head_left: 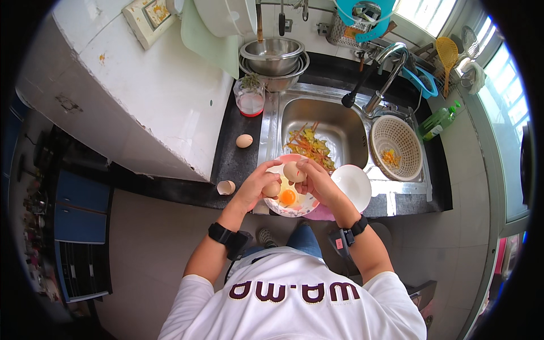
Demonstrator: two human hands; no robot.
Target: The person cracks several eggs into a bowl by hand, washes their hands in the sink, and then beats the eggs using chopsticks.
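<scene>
Counter edge | hands (286, 181) split eggshell (293, 171) over bowl (294, 208) — sink (340, 127) beside.

head: fisheye, worn | looks straight down, near | sink (317, 122) counter at middle

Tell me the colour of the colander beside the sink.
The colander is cream-white, seen clearly in the head view.

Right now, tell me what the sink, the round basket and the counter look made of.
Sink: stainless steel by the look, grey and shiny, with bright glare on its rim. Basket: probably plastic, matte cream, with a fine moulded mesh of holes. Counter: polished dark stone, perhaps granite, black and faintly speckled; it could be a laminate.
</scene>
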